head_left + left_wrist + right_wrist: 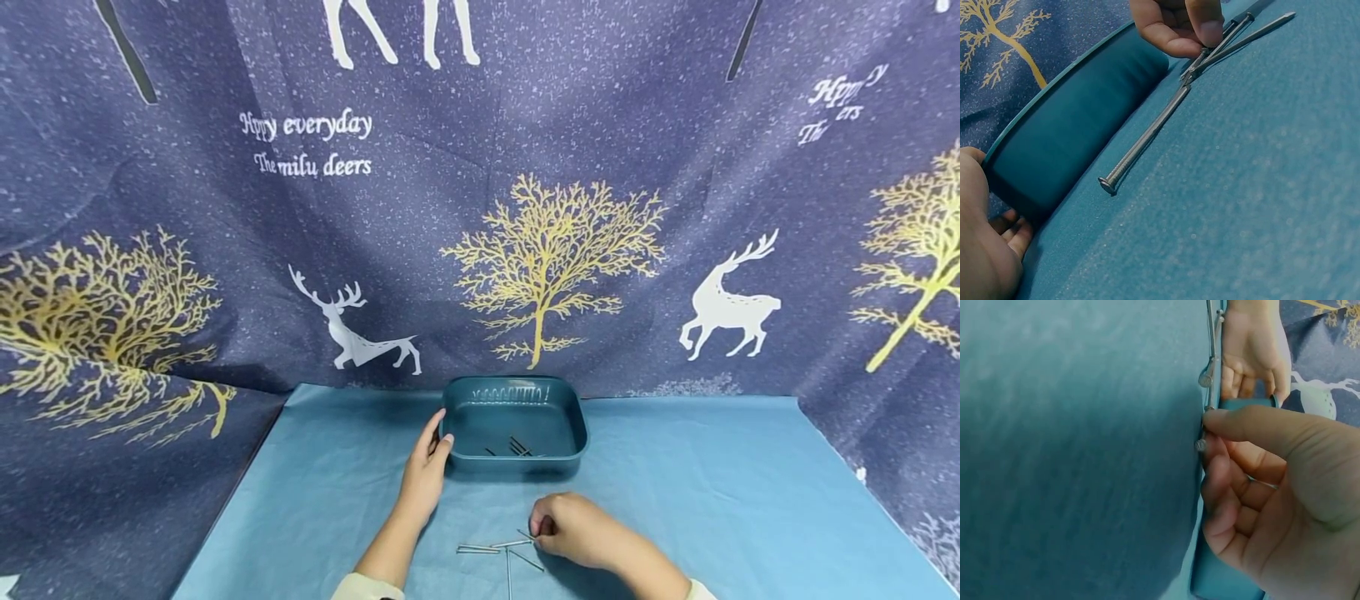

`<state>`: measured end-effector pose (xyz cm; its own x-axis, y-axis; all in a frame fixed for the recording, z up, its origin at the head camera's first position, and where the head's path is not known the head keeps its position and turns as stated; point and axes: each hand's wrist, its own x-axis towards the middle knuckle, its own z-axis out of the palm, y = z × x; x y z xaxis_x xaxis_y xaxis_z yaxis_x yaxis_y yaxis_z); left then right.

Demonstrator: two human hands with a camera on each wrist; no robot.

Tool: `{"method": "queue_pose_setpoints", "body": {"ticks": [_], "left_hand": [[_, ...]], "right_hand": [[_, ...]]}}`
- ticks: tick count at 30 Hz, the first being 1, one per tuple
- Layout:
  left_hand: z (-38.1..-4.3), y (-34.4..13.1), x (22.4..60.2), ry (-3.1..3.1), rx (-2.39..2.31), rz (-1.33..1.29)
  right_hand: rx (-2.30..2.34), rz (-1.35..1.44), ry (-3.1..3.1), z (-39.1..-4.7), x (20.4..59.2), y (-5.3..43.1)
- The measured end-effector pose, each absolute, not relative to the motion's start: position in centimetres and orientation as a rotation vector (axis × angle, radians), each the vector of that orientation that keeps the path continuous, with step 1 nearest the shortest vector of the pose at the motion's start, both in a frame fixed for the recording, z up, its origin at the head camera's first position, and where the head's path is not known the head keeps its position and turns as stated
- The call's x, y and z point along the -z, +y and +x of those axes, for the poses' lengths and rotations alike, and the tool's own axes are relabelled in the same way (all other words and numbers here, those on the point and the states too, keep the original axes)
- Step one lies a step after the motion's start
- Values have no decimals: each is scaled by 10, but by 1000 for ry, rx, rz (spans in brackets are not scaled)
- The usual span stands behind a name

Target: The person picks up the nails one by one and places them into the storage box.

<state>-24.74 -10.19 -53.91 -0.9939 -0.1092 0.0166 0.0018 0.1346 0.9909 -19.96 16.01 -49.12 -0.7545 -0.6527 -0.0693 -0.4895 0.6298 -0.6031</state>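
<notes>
A dark teal rectangular tray [510, 465] stands at the back of the blue-covered table. At its left end my left hand [424, 479] grips the wall, thumb by the rim and fingers round the side. Several metal nails [477, 550] lie in a loose cluster in front of the tray. Over the cluster's right side, my right hand [581, 529] pinches one nail [1192, 63] between thumb and forefinger; the fingers partly hide it. Nearest the left wrist camera are long nails [1141, 144] lying side by side, one flat head showing.
Inside the tray lie several dark nails [519, 447] near its front wall. Close behind the tray hangs a dark blue curtain [615, 350] printed with deer and yellow trees. Light blue cloth [697, 492] spreads to both sides of the hands.
</notes>
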Motion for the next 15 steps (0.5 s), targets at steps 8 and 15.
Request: {"method": "queue_pose_setpoints", "body": {"ticks": [8,15], "left_hand": [[-248,-102,540,-2292,2014,109],[-247,-101,539,-2295,2017,112]], "right_hand": [[671,-1054,2715,-196,488,160],[668,-1047,2745,-197,490,160]]}}
